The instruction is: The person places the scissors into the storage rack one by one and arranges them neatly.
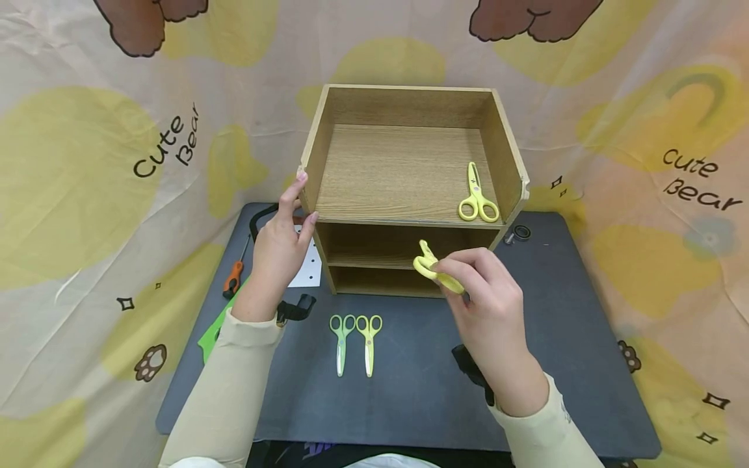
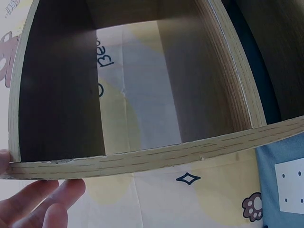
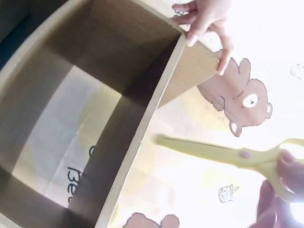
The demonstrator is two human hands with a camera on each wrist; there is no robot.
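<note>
While the left hand (image 1: 279, 250) grips the wooden shelf's (image 1: 404, 170) near corner to steady it, the right hand (image 1: 486, 305) pinches yellow scissors (image 1: 434, 268) just before its middle opening.

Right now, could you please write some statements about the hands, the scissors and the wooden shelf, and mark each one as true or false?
1. The right hand holds yellow scissors. True.
2. The left hand rests flat on the mat. False: it grips the front left edge of the shelf.
3. One pair of scissors lies on the top level of the shelf, near its right wall. True.
4. Three pairs of scissors lie on the mat in front of the shelf. False: there are two, a green pair and a yellow pair, side by side.
5. A screwdriver with an orange handle lies to the left of the shelf. True.
</note>
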